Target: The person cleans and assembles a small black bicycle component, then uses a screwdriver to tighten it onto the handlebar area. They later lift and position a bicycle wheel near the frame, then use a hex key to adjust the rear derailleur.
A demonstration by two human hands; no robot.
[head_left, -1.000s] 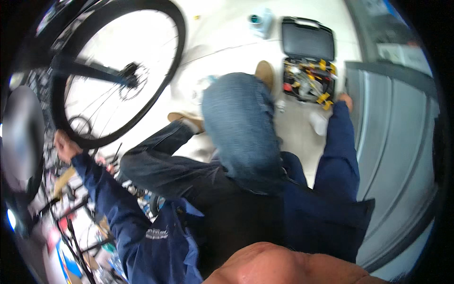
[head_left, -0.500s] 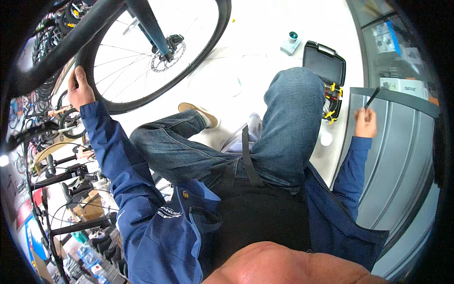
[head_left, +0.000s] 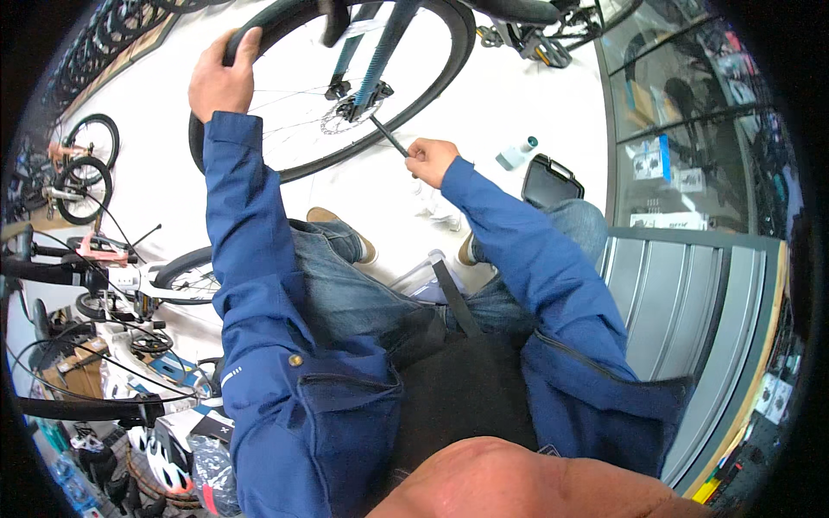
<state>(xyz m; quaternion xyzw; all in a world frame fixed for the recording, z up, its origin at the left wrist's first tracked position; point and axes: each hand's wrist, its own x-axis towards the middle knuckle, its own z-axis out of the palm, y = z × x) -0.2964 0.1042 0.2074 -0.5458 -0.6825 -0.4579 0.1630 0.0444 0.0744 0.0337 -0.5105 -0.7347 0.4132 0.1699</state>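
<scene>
At the upper left my left hand [head_left: 223, 82] is closed round the end of a thick black curved bar, which looks like the bicycle's handlebar [head_left: 281, 24]. The front wheel's tyre [head_left: 345, 157] passes behind and below it. My right hand [head_left: 432, 161] pinches a slim dark rod-shaped tool [head_left: 393, 138], whose exact kind I cannot make out. The tool's tip lies by the disc brake rotor [head_left: 341, 121] at the wheel hub, beside the lower end of the dark blue fork [head_left: 376, 65]. Whether it touches anything there is unclear.
An open black tool case [head_left: 553, 180] is partly hidden by my right knee. A small grey-green item [head_left: 516, 154] sits on the white floor beyond it. Grey metal panelling [head_left: 661, 302] and a glass display case [head_left: 648, 112] stand to the right. Several bicycles crowd the left.
My right hand has swung left with the tool, from beside the grey panel to the wheel hub. My left hand is now on the bar end. The view has shifted.
</scene>
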